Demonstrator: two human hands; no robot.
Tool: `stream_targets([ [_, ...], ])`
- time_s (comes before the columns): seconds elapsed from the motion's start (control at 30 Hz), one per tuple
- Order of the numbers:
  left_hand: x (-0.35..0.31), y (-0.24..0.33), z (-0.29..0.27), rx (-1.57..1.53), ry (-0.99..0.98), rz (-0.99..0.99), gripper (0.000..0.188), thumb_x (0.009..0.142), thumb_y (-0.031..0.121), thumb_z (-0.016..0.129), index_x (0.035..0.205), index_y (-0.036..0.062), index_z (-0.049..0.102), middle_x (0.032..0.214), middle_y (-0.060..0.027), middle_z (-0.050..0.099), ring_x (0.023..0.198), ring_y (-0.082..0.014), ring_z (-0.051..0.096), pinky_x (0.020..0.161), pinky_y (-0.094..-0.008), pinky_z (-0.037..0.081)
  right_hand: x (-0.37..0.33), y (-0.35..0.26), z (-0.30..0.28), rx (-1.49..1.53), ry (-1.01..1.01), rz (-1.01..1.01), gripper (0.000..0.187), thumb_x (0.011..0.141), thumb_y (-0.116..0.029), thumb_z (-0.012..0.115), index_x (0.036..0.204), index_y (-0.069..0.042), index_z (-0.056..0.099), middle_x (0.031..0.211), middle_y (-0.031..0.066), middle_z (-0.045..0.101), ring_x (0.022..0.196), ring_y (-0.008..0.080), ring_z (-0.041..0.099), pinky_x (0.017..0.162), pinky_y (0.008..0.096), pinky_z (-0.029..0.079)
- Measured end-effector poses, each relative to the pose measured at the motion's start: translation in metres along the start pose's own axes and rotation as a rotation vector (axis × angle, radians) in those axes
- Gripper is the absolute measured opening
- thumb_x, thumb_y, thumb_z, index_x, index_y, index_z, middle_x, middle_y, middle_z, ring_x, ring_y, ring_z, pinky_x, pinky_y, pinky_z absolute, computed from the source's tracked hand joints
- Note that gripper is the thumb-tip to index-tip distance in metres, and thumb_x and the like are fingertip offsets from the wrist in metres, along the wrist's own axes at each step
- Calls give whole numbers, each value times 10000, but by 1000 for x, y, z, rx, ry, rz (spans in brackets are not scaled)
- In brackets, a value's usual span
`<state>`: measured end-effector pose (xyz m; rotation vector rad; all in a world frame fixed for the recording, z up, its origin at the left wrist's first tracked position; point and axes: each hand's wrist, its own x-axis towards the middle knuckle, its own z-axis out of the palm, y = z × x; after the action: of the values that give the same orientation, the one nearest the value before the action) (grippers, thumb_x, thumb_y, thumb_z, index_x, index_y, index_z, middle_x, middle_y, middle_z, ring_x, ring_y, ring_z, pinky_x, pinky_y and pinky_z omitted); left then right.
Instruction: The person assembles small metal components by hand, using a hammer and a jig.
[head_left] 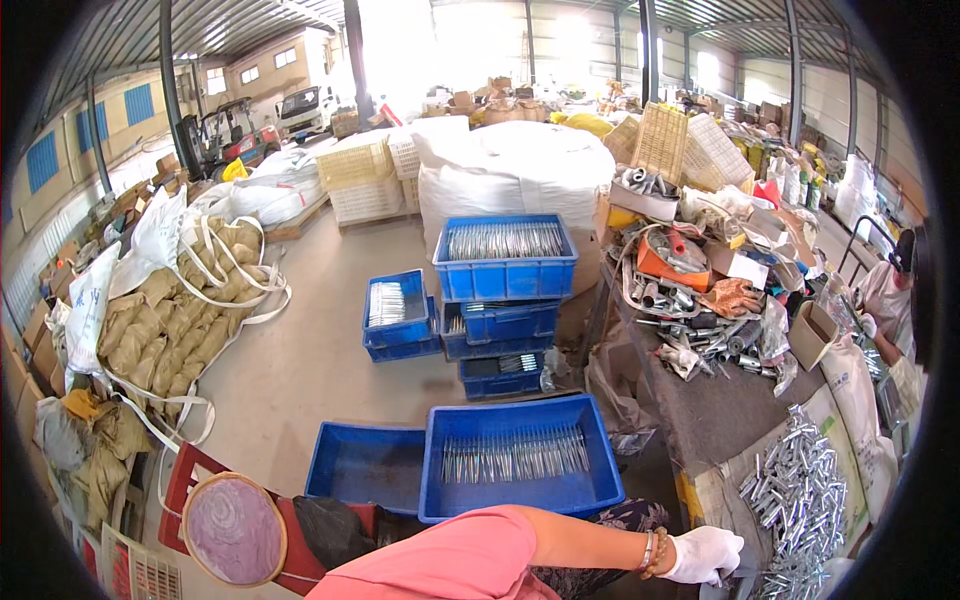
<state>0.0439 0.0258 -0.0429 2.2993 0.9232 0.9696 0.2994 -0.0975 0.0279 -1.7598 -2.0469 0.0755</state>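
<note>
My left arm in a pink sleeve reaches across to the right, a beaded bracelet on the wrist. My left hand (703,555), in a white glove, is at the near left edge of a pile of shiny metal bolts or anchor sleeves (797,490) on the workbench. Its fingers look curled together; what they hold, if anything, is too small to make out. I cannot see my right hand. In front of me a blue bin (522,490) holds rows of slim metal rods or bolts laid side by side. An open blue bin (365,468) stands against its left side.
Stacked blue bins (505,280) with more metal pieces stand ahead, with smaller bins (398,325) beside them. Mixed hardware (720,335) crowds the bench (700,410). At far right is another person (885,295). A round-seated stool (235,528) and filled sacks (180,310) lie left.
</note>
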Motion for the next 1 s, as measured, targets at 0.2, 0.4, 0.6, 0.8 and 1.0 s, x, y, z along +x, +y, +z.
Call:
stream_targets([
  [0.2, 4, -5, 4, 84, -27, 36, 139, 752, 259, 848, 793, 131, 812, 951, -114, 655, 987, -339, 662, 844, -445, 566, 23, -52, 0, -123, -195, -52, 219, 1049, -195, 583, 1098, -50, 739, 1160, 210, 697, 1054, 446, 652, 935, 541, 526],
  [0.4, 5, -1, 0, 79, 11, 75, 118, 722, 254, 847, 780, 151, 838, 948, -111, 661, 995, -333, 658, 849, -451, 568, 23, -2, 36, -430, -133, -469, 162, 934, -80, 643, 1068, -34, 722, 1097, 184, 658, 1065, 404, 605, 985, 453, 501],
  [0.6, 5, -11, 6, 9, 0, 44, 114, 710, 233, 847, 787, 149, 836, 943, -114, 664, 1005, -338, 657, 861, -449, 569, 28, -55, 17, -256, -131, -227, 123, 951, -73, 638, 1040, -39, 716, 1034, 163, 638, 1065, 390, 606, 975, 441, 503],
  [0.8, 3, -8, -4, 7, -10, 94, 151, 710, 267, 864, 788, 145, 825, 955, -112, 659, 1012, -338, 651, 863, -455, 564, 25, -41, 22, -413, -117, -408, 151, 955, -59, 659, 1094, -46, 717, 1087, 199, 662, 1042, 400, 634, 969, 463, 529],
  [1.0, -6, -1, -14, -31, -52, 103, 156, 749, 270, 854, 813, 137, 806, 959, -106, 644, 1022, -334, 636, 875, -455, 549, 14, -61, 23, -227, 12, -198, 143, 957, -94, 653, 1059, -30, 729, 1138, 247, 702, 1101, 445, 665, 986, 494, 538],
])
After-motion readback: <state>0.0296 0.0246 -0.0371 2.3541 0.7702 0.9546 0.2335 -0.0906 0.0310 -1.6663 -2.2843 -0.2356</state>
